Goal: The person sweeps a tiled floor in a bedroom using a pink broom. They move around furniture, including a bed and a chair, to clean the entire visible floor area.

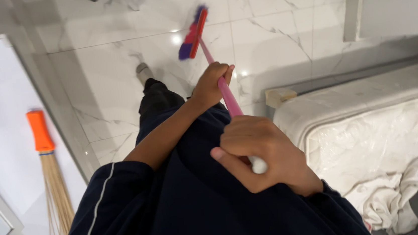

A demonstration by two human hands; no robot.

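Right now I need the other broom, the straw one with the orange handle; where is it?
The straw broom stands at the far left of the head view, against the white wall, left of the person's dark sleeve.

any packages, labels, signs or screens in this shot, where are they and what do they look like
No labels, signs or screens show.
Plastic wrapping: clear, crinkled film over the white mattress at the right.
Both hands hold a pink broom handle: left hand further down it, right hand at its top end.
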